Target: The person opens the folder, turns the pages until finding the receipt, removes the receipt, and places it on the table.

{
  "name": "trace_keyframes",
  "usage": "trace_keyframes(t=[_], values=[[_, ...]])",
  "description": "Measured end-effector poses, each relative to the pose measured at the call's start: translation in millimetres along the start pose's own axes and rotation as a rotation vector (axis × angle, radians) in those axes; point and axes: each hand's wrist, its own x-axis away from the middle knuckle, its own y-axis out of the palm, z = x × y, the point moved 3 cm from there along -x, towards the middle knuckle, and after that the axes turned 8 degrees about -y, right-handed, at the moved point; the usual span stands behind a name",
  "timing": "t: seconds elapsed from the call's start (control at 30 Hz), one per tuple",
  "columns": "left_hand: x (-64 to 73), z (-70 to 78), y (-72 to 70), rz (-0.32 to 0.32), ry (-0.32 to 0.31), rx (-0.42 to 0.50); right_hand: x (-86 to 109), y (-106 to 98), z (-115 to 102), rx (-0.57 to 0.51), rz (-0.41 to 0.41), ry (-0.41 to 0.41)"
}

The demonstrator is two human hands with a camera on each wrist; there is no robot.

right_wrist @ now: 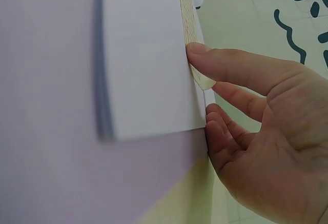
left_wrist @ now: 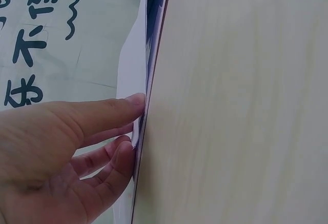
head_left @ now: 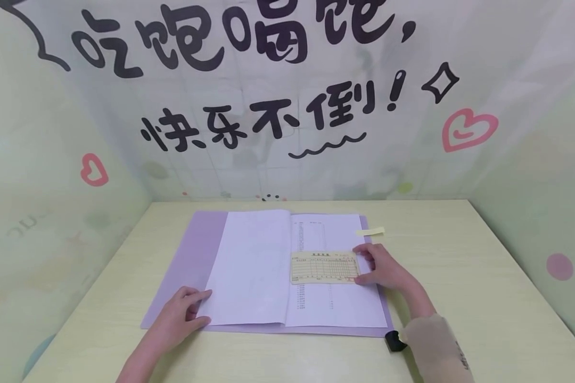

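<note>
A purple folder (head_left: 206, 234) lies opened out on the table, with a blank white page (head_left: 254, 266) on its left and a printed list page (head_left: 311, 314) on its right. Across the printed page lies a yellowish receipt slip (head_left: 323, 267) with a ruled grid. My right hand (head_left: 385, 270) holds the slip at its right end, thumb at the near corner and fingers at the far one. My left hand (head_left: 174, 316) rests at the near left corner of the blank page, fingertips (left_wrist: 136, 100) touching its edge. The right wrist view shows the slip (right_wrist: 188, 24) edge-on beside the thumb.
A pale yellow sticky tab (head_left: 371, 232) sticks out past the folder's right edge. A small black object (head_left: 395, 341) is by my right sleeve (head_left: 436, 348). The light wooden table (head_left: 460, 255) is bordered by printed wall sheets (head_left: 249, 181) at the back and sides.
</note>
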Motion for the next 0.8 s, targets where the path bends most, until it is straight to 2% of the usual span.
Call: trace_keyframes(t=[0.17, 0.3, 0.63, 0.8], values=[[1.7, -1.7, 0.8, -0.003, -0.016, -0.02, -4.2, 3, -4, 0.048, 0.004, -0.037], [3.3, -3.2, 1.2, 0.001, -0.014, -0.026, -9.5, 8, -5, 0.049, -0.01, -0.036], [-0.7, -1.9, 1.3, 0.019, 0.036, -0.028, -15.2, 8, -7, 0.042, -0.029, 0.012], [-0.4, -0.1, 0.0, 0.012, 0.03, -0.01, -16.5, 8, -8, -0.005, -0.021, 0.034]])
